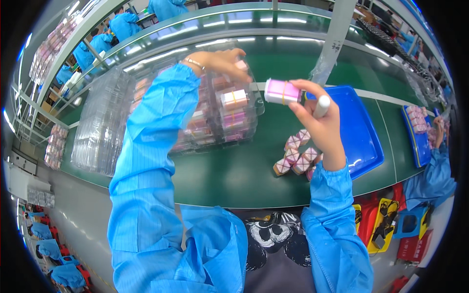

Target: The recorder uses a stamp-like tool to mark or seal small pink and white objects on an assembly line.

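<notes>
In my right hand [320, 122], thumb and fingertips pinch a pink-and-white banded bundle [283, 92], raised above the table. The same hand keeps a white marker pen [321, 106] tucked between its fingers. At the far side of the stacked clear plastic trays [256, 105], my left hand [222, 64] curls its fingers round another pink-and-white bundle [241, 65], of which only one end shows. More bundles with yellow bands [234, 99] sit in the tray compartments, partly under my left arm. Several loose bundles [293, 155] with crossed lines on their ends lie beside my right wrist.
A blue plastic bin [364, 141] stands right of my right hand. Empty-looking clear trays [100, 122] are stacked at the left. A metal post [337, 41] rises beyond the bin. At the far right, a co-worker's sleeve [432, 173] is beside another blue tray [414, 141] with bundles.
</notes>
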Available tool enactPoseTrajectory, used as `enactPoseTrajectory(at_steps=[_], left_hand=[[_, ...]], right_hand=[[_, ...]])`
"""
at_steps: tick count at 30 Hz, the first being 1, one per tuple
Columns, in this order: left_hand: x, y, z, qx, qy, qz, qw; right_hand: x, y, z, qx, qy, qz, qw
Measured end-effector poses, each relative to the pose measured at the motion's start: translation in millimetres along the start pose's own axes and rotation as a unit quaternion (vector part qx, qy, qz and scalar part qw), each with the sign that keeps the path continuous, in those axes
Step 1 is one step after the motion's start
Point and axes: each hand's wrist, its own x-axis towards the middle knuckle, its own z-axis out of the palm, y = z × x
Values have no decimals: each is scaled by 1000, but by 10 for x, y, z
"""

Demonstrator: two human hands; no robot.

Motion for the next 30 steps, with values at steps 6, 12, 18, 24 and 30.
enactPoseTrajectory(at_steps=[6,12,18,24,30], left_hand=[[-483,-203,405,129,316,27,939],[-1035,362,948,110,369,81,919],[-748,331,833,8,346,112,932],[-528,248,670,89,319,37,943],[-638,124,781,156,319,27,934]], right_hand=[[1143,286,249,-17,18,-100,995],[2055,1014,1001,-202,-231,5,952],[1937,1432,1062,-349,-150,-102,919],[1657,1041,263,-198,-185,36,962],[564,416,-611,-316,-362,101,871]])
